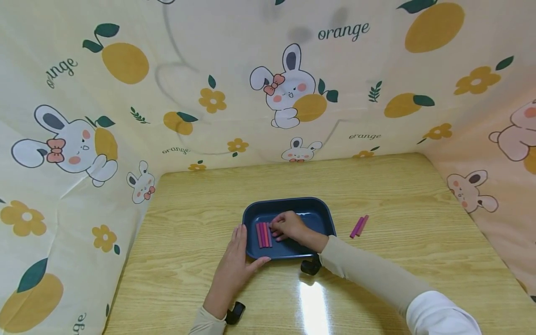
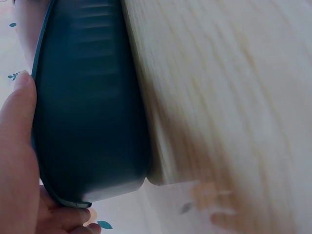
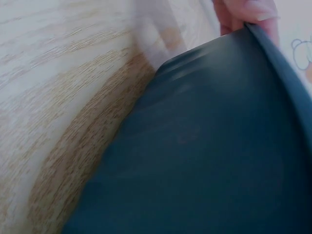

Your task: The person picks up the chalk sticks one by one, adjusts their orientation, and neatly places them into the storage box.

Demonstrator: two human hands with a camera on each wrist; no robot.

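Observation:
A dark blue rectangular tray [image 1: 307, 254] lies on the table, with several thin pink, orange and purple sticks [image 1: 264, 234] in a row at its left end. My left hand [image 1: 234, 260] rests against the tray's left side and near corner, fingers extended along the side and thumb on the near rim. Inside the tray, my right hand [image 1: 291, 225] pinches at the right end of the row; its fingers mostly hide the stick there. Both wrist views face the tray's outer wall [image 2: 92, 112], so the sticks are out of sight in them.
Two more sticks, one purple [image 1: 357, 227] and one darker pink [image 1: 363, 225], lie side by side on the wooden table [image 1: 188, 232] right of the tray. A printed cloth [image 1: 259, 28] with rabbits and oranges encloses the table at the back and sides.

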